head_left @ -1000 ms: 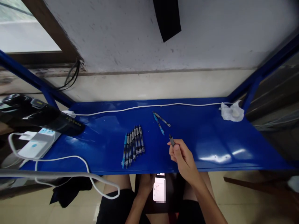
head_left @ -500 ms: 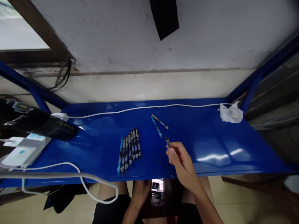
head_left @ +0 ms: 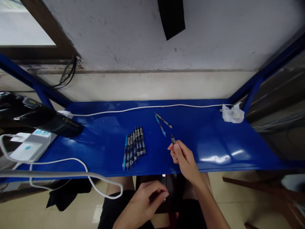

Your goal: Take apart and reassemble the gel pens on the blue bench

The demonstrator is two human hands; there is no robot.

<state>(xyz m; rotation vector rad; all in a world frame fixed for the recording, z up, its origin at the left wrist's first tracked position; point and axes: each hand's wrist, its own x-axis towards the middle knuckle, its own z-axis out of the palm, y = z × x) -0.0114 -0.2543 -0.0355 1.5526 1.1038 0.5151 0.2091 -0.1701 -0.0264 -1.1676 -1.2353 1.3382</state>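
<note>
My right hand (head_left: 183,157) is closed around a grey-gripped pen (head_left: 172,139), whose dark end points away above the front of the blue table (head_left: 105,133). In front of the table edge, over my lap, my left hand (head_left: 149,198) has thumb and fingers pinched together; what they hold, if anything, is too small to make out. Left of my right hand lies a slanting row of several grey pens (head_left: 134,143), with a blue pen (head_left: 125,151) at its left end. Beyond my right hand, another blue pen (head_left: 160,125) and a grey pen (head_left: 163,120) lie close together.
A black bottle-like object (head_left: 59,123) leans over the table's left side, near a white power strip (head_left: 28,148). A white cable (head_left: 111,111) runs along the back. Crumpled white plastic (head_left: 233,113) sits at the back right. A thick white cable loop (head_left: 105,176) hangs in front at left.
My left hand has come up from beside the lit phone screen, now covering most of it, and its fingers are pinched. My right hand still holds the pen in nearly the same place.
</note>
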